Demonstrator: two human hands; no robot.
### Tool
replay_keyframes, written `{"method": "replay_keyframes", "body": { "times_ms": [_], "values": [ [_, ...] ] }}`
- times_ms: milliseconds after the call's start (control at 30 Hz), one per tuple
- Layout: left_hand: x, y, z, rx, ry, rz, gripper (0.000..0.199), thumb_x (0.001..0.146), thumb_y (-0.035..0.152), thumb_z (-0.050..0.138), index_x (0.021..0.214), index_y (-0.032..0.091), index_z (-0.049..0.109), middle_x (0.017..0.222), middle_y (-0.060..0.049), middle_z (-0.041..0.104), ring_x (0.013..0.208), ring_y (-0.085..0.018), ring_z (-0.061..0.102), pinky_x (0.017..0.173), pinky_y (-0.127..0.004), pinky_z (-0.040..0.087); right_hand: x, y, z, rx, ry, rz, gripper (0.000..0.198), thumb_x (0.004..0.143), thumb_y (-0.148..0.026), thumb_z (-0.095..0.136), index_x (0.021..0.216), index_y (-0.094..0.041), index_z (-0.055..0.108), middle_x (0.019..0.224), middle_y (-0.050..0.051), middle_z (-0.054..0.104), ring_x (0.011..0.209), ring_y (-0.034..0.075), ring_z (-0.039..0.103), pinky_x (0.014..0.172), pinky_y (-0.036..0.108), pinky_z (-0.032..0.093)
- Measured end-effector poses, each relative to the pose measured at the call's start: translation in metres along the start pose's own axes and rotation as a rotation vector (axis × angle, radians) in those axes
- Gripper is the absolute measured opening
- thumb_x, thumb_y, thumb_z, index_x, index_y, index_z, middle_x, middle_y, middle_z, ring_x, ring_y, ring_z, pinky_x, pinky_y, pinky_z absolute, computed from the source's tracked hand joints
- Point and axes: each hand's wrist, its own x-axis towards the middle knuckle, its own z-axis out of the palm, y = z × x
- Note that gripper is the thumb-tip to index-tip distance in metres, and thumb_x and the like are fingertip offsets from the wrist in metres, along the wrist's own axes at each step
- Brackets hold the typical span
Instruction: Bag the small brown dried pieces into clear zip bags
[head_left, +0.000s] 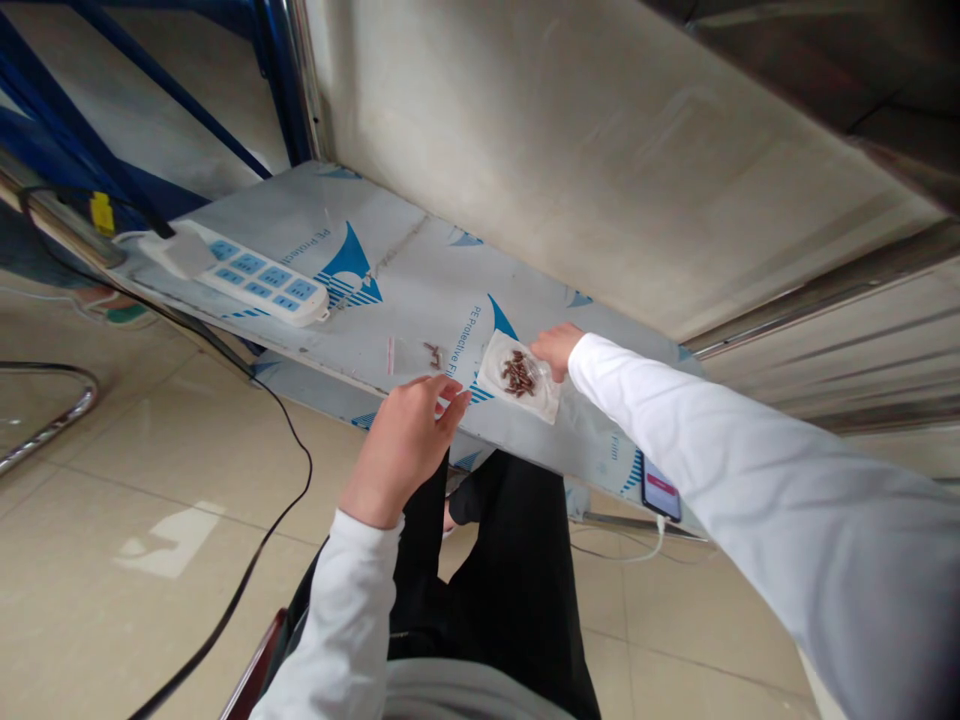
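Observation:
A small white square tray lies on the film-covered shelf, with a heap of small brown screw-like pieces in it. My right hand is at the tray's right edge, its fingers curled down and closed on that edge. To the left, a clear zip bag lies flat, with several similar brown pieces on or in it. My left hand hovers by the shelf's front edge, just below the bag. Its thumb and forefinger are pinched together; anything between them is too small to make out.
A white power strip with a plug lies at the shelf's left end. Its black cable hangs to the floor. A charging phone lies under my right forearm. A pale panel rises behind the shelf.

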Motion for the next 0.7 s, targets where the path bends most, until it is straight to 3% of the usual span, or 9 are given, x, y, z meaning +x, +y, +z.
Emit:
{"method": "replay_keyframes", "body": {
  "times_ms": [167,433,567,700],
  "values": [
    [0.001,0.000,0.000,0.002,-0.021,-0.003,0.026,0.089,0.036,0.047,0.093,0.019,0.067,0.093,-0.007,0.074,0.077,-0.020,0.069,0.068,-0.028,0.050,-0.014,0.003,-0.007,-0.040,-0.025,0.034,0.053,0.062,-0.021,0.078,0.113,-0.016,0.063,0.108,0.017,0.067,0.100,0.033,0.063,0.078,0.037,0.046],
    [0.001,-0.002,0.004,0.023,-0.041,0.001,0.027,0.089,0.036,0.047,0.094,0.019,0.067,0.092,-0.008,0.074,0.079,-0.021,0.069,0.068,-0.028,0.051,-0.033,0.007,-0.001,0.012,0.019,0.073,0.042,0.069,-0.024,0.073,0.109,-0.016,0.063,0.109,0.016,0.066,0.099,0.031,0.062,0.077,0.035,0.044],
    [0.000,-0.001,0.005,0.026,-0.062,-0.001,0.028,0.089,0.036,0.048,0.096,0.019,0.068,0.092,-0.008,0.074,0.080,-0.021,0.070,0.070,-0.028,0.051,-0.033,0.014,0.016,0.106,0.114,0.065,0.045,0.068,-0.027,0.072,0.111,-0.017,0.060,0.108,0.014,0.065,0.100,0.030,0.061,0.081,0.035,0.042],
    [-0.001,-0.001,0.003,0.027,-0.060,-0.018,0.029,0.089,0.036,0.047,0.098,0.018,0.067,0.092,-0.008,0.074,0.079,-0.021,0.069,0.070,-0.029,0.050,-0.041,0.023,0.041,0.296,0.293,0.036,0.050,0.069,-0.036,0.069,0.114,-0.018,0.056,0.107,0.009,0.064,0.101,0.026,0.059,0.085,0.034,0.042]
  ]
}}
